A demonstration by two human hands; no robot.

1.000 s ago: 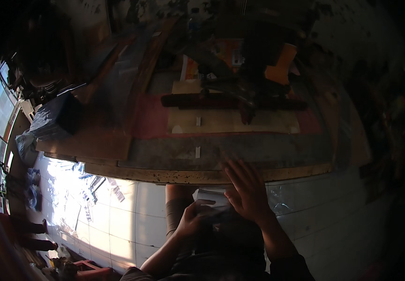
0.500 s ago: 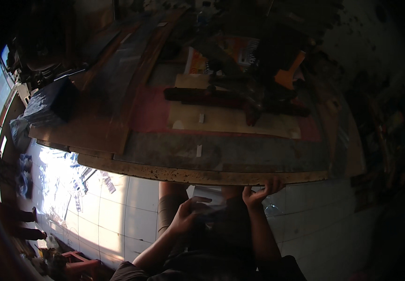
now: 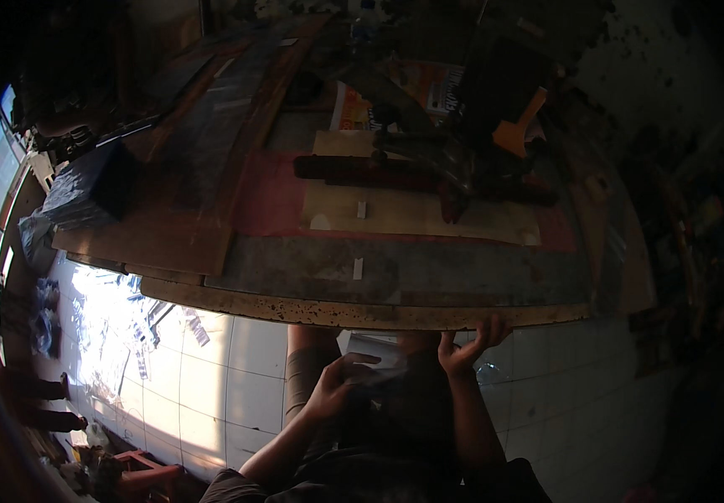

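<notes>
In front of my lap, my left hand (image 3: 337,386) is closed on a thin, see-through plastic sheet or bag (image 3: 377,350); its lower part blurs against my dark clothes. My right hand (image 3: 469,345) touches the worn front edge of the table (image 3: 337,313), its fingers up against the edge and its thumb apart. A small white strip (image 3: 358,268) lies on the grey tabletop just beyond the edge. Another small white piece (image 3: 362,210) rests on the cream sheet (image 3: 412,220) farther back.
A dark metal hand press (image 3: 454,159) stands on the table over a pink sheet (image 3: 268,197). Beside it is an orange piece (image 3: 521,126). A plastic-wrapped dark stack (image 3: 90,184) sits at the left. Scraps (image 3: 140,335) litter the sunlit floor near a red stool (image 3: 148,474).
The view has shifted very slightly. Both hands keep nearly the same place and shape, and the things on the table have not moved.
</notes>
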